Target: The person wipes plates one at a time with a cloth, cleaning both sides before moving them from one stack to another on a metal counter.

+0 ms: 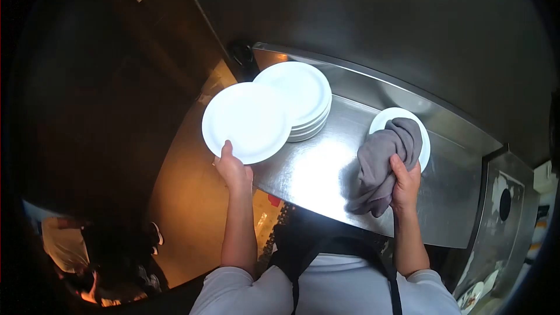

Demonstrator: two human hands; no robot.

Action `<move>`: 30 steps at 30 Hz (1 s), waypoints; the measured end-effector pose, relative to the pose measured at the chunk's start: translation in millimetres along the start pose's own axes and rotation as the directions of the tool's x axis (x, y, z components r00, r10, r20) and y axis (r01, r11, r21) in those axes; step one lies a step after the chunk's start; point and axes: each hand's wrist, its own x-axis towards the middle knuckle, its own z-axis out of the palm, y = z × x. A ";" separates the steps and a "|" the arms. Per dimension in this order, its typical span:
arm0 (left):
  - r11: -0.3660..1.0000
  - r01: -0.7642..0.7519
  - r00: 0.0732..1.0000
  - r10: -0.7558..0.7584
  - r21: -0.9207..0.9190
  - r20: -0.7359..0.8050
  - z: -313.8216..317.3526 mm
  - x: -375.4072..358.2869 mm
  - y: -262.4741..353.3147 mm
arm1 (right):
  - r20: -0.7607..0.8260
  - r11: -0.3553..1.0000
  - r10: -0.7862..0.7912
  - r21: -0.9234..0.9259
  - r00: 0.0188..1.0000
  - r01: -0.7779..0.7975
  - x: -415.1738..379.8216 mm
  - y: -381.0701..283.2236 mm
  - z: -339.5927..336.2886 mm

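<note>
A round white plate (248, 119) is held up by my left hand (232, 170), thumb on its face and the other fingers under the rim. It overlaps a stack of white plates (303, 96) at the left end of the steel counter (315, 169). My right hand (406, 184) is closed around a bunched grey cloth (382, 160), thumb on top. Behind the cloth, another white plate (388, 118) lies on the counter, partly covered by it in this view.
A raised steel back edge (373, 81) runs along the counter against a dark wall. At the right is a steel basin area (496, 221) with dishes at its near end. Another person (67, 245) is at the lower left, beyond the tan floor (186, 210).
</note>
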 end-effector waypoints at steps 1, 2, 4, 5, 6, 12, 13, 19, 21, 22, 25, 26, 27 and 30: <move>1.000 0.023 1.000 -0.023 0.010 -0.012 0.4 -0.4 -2.0 | -0.003 1.000 0.013 0.022 1.000 -0.013 0.7 0.2 -2.4; 0.999 0.040 0.999 -0.040 0.016 0.003 1.9 -0.6 -4.4 | -0.023 0.999 0.004 0.046 1.000 -0.003 0.4 -0.3 -1.9; 0.997 0.071 0.997 -0.071 0.027 0.024 10.3 -4.1 -3.8 | -0.054 0.995 -0.011 0.094 0.999 0.016 0.2 -1.0 -0.2; 0.997 0.066 0.998 -0.067 0.033 0.022 7.7 5.0 -13.0 | -0.061 0.996 -0.014 0.091 0.998 0.019 -0.4 -1.5 -0.2; 0.997 0.063 0.997 -0.065 0.040 0.034 10.8 7.5 -15.4 | -0.067 0.996 -0.019 0.088 0.998 0.025 -1.3 -1.5 0.0; 0.993 0.018 0.992 -0.032 0.115 0.124 34.8 17.4 -40.2 | -0.107 0.997 -0.048 0.060 0.993 0.054 -5.8 2.8 -3.5; 0.984 -0.045 0.992 0.024 0.170 0.125 39.3 17.6 -47.0 | -0.112 0.997 -0.048 0.049 0.993 0.054 -5.4 4.4 -6.7; 0.907 -0.119 0.993 0.103 0.405 0.061 57.4 28.7 -73.1 | -0.249 0.990 -0.063 0.103 0.966 0.091 -8.3 6.3 -16.1; 0.826 -0.080 0.995 0.096 0.558 0.001 58.6 38.6 -77.3 | -0.281 0.990 -0.092 0.073 0.955 0.117 -5.5 3.8 -16.2; 0.781 -0.066 0.991 0.125 0.621 -0.053 59.0 38.5 -79.4 | -0.296 0.990 -0.103 0.061 0.950 0.126 -2.4 3.8 -19.8; 0.672 -0.225 0.953 0.303 0.706 0.016 75.3 7.7 -83.8 | -0.343 0.955 -0.295 -0.125 0.892 0.268 21.3 -14.3 -48.0; 0.642 -0.414 0.897 0.407 0.645 0.170 73.7 -15.1 -79.7 | -0.343 0.921 -0.383 -0.218 0.858 0.324 30.7 -21.2 -54.5; 0.588 -0.587 0.804 0.508 0.557 0.310 69.0 -37.7 -82.6 | -0.342 0.878 -0.453 -0.329 0.823 0.347 41.2 -26.7 -58.2; 0.690 -0.629 0.704 0.310 0.358 0.639 53.2 -94.6 -134.5 | -0.221 0.638 -0.598 -0.713 0.770 0.291 77.7 -29.4 -61.5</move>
